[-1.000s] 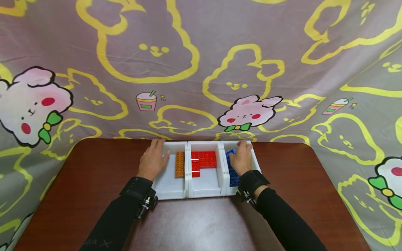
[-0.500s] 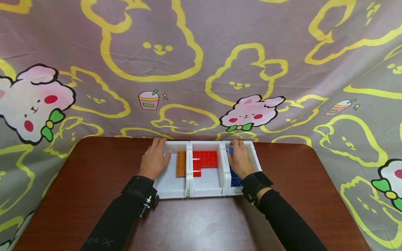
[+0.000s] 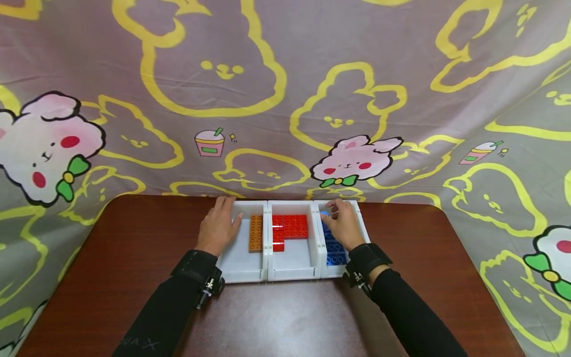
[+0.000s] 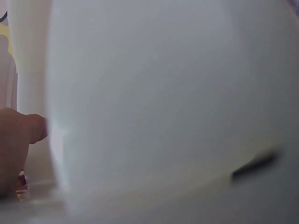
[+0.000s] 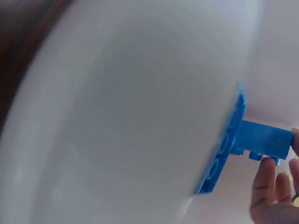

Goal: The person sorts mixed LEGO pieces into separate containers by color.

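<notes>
Three white bins stand joined side by side on the table. My left hand (image 3: 218, 225) rests on the left wall of the left bin (image 3: 241, 270), fingers extended toward its back corner and thumb over the inside. In the left wrist view, part of that hand (image 4: 18, 142) shows beside the blurred white wall. My right hand (image 3: 345, 225) is over the back of the right bin (image 3: 362, 223). Its thumb and fingertips pinch the end of a blue toy brick (image 5: 266, 138), which meets a larger blue piece (image 5: 222, 151). Darker blue bricks (image 3: 335, 258) lie nearer me, partly hidden.
An orange brick (image 3: 256, 233) lies along the right side of the left bin. Red bricks (image 3: 295, 226) form an L in the middle bin (image 3: 294, 272). A patterned cloth (image 3: 263, 114) hangs behind the brown table (image 3: 142, 238).
My right hand has left the right bin's back rim and moved left to the light blue brick; its thumb and fingers now stand farther apart. My left hand has stayed in place.
</notes>
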A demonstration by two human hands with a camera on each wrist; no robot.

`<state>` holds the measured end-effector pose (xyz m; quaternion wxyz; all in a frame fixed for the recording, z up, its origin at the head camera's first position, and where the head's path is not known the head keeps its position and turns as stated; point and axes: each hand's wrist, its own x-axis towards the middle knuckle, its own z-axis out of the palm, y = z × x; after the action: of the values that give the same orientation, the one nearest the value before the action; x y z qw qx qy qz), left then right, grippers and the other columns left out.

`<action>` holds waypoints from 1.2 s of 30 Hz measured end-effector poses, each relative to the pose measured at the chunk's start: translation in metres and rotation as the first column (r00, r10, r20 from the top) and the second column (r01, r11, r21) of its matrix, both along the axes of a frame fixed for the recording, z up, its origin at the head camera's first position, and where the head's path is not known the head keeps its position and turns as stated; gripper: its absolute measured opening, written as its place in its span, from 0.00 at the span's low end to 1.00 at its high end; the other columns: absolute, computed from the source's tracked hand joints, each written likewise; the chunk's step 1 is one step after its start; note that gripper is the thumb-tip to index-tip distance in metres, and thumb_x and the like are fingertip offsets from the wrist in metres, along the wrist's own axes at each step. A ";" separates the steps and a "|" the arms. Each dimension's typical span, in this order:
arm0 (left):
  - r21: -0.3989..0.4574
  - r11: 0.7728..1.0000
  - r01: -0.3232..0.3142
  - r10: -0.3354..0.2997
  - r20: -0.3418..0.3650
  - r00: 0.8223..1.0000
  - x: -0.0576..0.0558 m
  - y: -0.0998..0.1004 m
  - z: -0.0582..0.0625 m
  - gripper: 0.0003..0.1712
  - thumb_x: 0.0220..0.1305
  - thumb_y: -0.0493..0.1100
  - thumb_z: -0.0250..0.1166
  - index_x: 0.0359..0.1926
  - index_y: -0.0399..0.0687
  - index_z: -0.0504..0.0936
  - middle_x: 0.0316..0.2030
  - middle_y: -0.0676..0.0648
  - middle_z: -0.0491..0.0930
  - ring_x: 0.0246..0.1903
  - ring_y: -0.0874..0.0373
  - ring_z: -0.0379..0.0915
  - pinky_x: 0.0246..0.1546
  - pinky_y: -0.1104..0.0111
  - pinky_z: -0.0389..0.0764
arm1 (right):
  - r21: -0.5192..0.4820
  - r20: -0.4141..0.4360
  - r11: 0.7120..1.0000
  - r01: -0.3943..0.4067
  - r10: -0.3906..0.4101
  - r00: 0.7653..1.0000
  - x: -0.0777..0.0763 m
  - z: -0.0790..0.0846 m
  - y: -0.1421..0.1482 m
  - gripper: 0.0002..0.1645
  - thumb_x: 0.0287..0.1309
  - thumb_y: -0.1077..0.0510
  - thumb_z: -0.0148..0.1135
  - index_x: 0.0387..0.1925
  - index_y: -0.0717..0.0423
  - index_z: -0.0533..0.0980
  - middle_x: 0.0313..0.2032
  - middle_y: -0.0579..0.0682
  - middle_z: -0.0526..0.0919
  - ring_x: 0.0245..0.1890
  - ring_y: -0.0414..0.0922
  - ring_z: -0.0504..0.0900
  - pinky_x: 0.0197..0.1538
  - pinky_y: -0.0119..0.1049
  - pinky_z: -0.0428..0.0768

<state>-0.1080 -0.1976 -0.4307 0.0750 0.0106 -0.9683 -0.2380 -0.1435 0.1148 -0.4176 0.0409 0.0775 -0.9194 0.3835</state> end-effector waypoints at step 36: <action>-0.017 1.000 0.015 -0.017 -0.095 0.995 0.001 0.000 -0.004 0.30 0.70 0.44 0.66 0.66 0.34 0.70 0.61 0.34 0.69 0.46 0.34 0.78 0.43 0.43 0.80 | 0.358 0.355 0.881 -0.310 0.178 0.918 0.013 0.005 0.012 0.37 0.60 0.74 0.48 0.73 0.67 0.61 0.74 0.67 0.58 0.74 0.64 0.57 0.73 0.57 0.56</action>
<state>-0.1071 -0.1975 -0.4350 0.1191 -0.0092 -0.9656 -0.2308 -0.1301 0.1264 -0.4126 -0.1711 0.1392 -0.9561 0.1931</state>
